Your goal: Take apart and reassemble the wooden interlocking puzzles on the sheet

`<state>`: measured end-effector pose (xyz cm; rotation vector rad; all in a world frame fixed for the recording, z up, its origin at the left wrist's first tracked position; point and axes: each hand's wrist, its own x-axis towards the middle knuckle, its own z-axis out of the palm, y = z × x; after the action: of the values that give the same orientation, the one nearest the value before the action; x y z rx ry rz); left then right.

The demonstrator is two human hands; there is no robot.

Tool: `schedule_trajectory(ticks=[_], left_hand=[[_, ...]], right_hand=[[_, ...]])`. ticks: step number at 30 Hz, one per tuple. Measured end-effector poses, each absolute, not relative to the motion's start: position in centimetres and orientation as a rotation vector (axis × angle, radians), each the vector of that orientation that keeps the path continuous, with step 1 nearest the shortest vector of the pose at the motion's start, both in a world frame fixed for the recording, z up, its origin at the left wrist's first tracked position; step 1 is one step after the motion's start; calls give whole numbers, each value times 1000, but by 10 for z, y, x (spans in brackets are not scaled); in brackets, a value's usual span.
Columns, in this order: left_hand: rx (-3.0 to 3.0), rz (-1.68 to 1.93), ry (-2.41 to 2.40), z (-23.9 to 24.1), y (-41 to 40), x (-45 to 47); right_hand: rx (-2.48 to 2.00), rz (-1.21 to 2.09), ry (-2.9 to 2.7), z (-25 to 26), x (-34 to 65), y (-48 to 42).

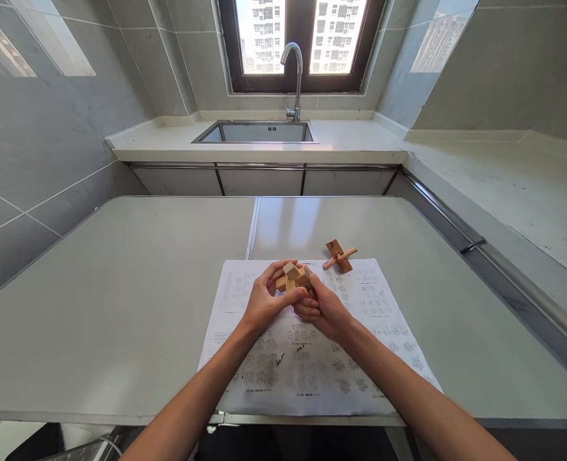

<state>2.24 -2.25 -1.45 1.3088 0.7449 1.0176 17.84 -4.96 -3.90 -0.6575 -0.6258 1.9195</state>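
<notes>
Both of my hands hold a partly built wooden block puzzle point(293, 276) above a white printed sheet point(312, 358) on the grey table point(120, 288). My left hand point(264, 301) wraps the puzzle from the left, thumb across its front. From the right and below, my right hand point(324, 308) grips it with curled fingers. A second small set of crossed wooden pieces point(339, 255) lies on the sheet's far edge, a short way beyond my right hand.
Behind the table a counter carries a steel sink point(257, 132) with a curved tap point(295, 80) under a window. A second counter point(504, 186) runs along the right side. Grey tiled walls enclose the left.
</notes>
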Motion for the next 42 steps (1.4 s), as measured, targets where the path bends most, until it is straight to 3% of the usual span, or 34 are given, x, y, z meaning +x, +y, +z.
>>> schedule_trajectory(ticks=[42], left_hand=[[1337, 1035, 782, -15, -22, 24]], right_hand=[[-676, 1893, -661, -38, 178, -50]])
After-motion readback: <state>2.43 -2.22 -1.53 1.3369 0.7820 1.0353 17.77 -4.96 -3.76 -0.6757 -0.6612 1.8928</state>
